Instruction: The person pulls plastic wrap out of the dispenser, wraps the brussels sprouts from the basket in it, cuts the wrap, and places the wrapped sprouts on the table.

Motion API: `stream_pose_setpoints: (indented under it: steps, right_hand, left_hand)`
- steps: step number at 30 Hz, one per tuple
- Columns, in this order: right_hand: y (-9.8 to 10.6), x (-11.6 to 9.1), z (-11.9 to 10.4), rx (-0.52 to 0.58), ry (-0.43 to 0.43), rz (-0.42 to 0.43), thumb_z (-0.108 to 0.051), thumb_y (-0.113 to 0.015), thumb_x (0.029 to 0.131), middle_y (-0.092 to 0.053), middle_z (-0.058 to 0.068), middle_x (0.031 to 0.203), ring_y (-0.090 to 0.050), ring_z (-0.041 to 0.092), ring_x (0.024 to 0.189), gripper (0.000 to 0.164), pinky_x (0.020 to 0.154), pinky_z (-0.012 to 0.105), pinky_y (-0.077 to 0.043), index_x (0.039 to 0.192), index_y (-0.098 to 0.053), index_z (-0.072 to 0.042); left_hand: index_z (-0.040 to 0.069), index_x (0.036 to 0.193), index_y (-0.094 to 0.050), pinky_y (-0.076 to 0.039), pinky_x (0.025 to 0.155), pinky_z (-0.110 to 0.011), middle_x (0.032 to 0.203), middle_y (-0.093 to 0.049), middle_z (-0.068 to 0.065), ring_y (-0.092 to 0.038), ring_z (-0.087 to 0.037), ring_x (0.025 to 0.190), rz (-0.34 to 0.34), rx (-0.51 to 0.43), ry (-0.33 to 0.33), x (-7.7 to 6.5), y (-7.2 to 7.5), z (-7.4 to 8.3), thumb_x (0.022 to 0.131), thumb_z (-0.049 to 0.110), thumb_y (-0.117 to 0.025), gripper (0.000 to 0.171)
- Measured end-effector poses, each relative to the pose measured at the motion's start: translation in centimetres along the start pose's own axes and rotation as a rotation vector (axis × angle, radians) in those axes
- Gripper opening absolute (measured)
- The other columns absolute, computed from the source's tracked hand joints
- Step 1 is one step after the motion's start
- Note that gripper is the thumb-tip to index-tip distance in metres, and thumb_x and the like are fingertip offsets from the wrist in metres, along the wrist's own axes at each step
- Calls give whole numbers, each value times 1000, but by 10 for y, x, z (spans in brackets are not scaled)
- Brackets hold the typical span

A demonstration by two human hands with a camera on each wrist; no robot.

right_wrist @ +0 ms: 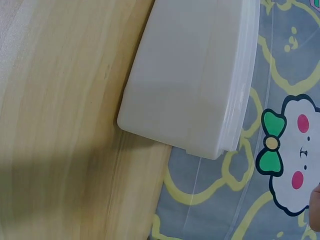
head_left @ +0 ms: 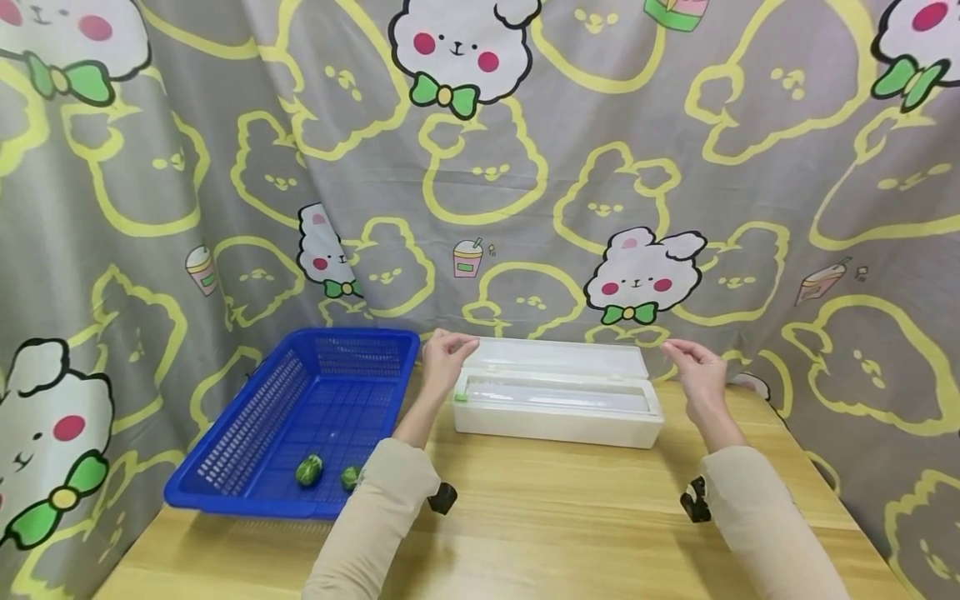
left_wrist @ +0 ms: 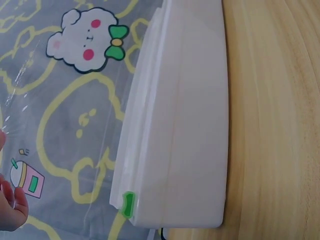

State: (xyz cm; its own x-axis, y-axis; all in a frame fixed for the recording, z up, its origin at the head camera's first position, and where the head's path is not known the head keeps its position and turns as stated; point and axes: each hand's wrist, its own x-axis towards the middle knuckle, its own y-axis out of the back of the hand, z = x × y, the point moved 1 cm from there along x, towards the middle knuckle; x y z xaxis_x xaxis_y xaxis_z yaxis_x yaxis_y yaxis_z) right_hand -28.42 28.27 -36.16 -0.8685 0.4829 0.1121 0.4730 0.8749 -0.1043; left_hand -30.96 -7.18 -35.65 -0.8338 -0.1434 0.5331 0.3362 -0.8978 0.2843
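A white cling film dispenser (head_left: 555,427) lies lengthwise on the table, its lid (head_left: 555,358) tipped up at the back. At its left end shows a green tab (head_left: 461,392), also seen close up in the left wrist view. My left hand (head_left: 447,360) is raised over the left end, thumb and fingertips pinching. Beyond the right end, my right hand (head_left: 699,379) pinches at about the same height. Faint shiny streaks of clear cling film (left_wrist: 21,80) run from the left fingers, stretched between the hands. In the right wrist view only a fingertip shows at the edge.
To the left stands a blue plastic basket (head_left: 225,497) holding small round green things (head_left: 308,471), one partly behind the left sleeve. A patterned curtain (head_left: 495,183) hangs right behind the wooden table (head_left: 570,517). Black wrist mounts (head_left: 443,498) jut from below both sleeves.
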Motion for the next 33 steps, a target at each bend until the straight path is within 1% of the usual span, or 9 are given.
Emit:
stream_pose_setpoints:
  steps: [7, 12, 16, 21, 23, 26, 28, 31, 33]
  right_hand:
    - [1, 1, -4, 49, 25, -3, -20, -75, 75, -63, -16, 64, -45, 0, 58, 4, 45, 14, -28, 76, -72, -17]
    - [0, 0, -7, 42, 24, 1, -16, -73, 77, -63, -17, 65, -49, -1, 65, 1, 52, 11, -35, 77, -72, -17]
    - [0, 0, -10, 47, 28, 6, -13, -73, 77, -62, -16, 65, -49, -1, 66, 5, 55, 10, -37, 75, -71, -18]
    - [-1, 0, -14, 102, 45, -11, -13, -74, 76, -65, -13, 65, -53, 0, 65, 5, 57, 11, -40, 78, -71, -10]
    - [0, -1, -15, 109, 53, -23, -12, -73, 76, -65, -12, 66, -56, 1, 66, 5, 59, 10, -41, 80, -71, -9]
    - [1, -1, -17, 112, 55, -47, -13, -73, 77, -66, -11, 68, -58, 2, 68, 5, 61, 10, -43, 81, -71, -10]
    - [1, -1, -19, 114, 65, -51, -13, -73, 76, -66, -11, 68, -59, 2, 68, 4, 61, 9, -44, 80, -72, -12]
    - [1, -1, -21, 152, 76, -63, -9, -71, 77, -66, -10, 67, -60, 2, 66, 4, 61, 9, -45, 77, -71, -13]
    - [1, -1, -22, 188, 77, -65, -6, -70, 78, -66, -9, 66, -61, 2, 65, 9, 62, 9, -46, 76, -71, -14]
  left_hand:
    - [-1, 81, -72, -30, 62, -24, 68, -38, 2, -35, -11, 64, 4, -28, 14, 2, 0, 5, 76, 10, -72, 12]
    - [1, 81, -72, -30, 63, -25, 69, -39, 1, -35, -11, 66, 10, -13, 13, 3, 1, 6, 76, 11, -72, 11]
    - [1, 81, -72, -29, 63, -25, 70, -38, 2, -35, -12, 66, 8, -13, 18, 3, 2, 9, 76, 11, -72, 12]
    - [-1, 81, -71, -28, 64, -26, 70, -41, -6, -35, -14, 67, 8, -24, 4, 4, 3, 13, 77, 10, -72, 12]
    - [-1, 81, -71, -28, 64, -26, 70, -41, -7, -36, -16, 67, 8, -31, 2, 4, 4, 15, 77, 10, -72, 12]
    - [-2, 82, -71, -28, 64, -25, 70, -38, -2, -38, -21, 69, 5, -38, 9, 4, 4, 17, 77, 10, -71, 12]
    - [-2, 82, -71, -28, 64, -25, 70, -36, 1, -39, -27, 71, 0, -48, 16, 4, 4, 18, 77, 9, -71, 12]
    - [-2, 83, -71, -28, 65, -25, 71, -38, -3, -41, -33, 74, -4, -55, 27, 4, 5, 20, 77, 9, -71, 12]
    - [-2, 83, -71, -29, 65, -25, 73, -40, -6, -42, -33, 75, -7, -54, 35, 4, 6, 22, 77, 8, -71, 12]
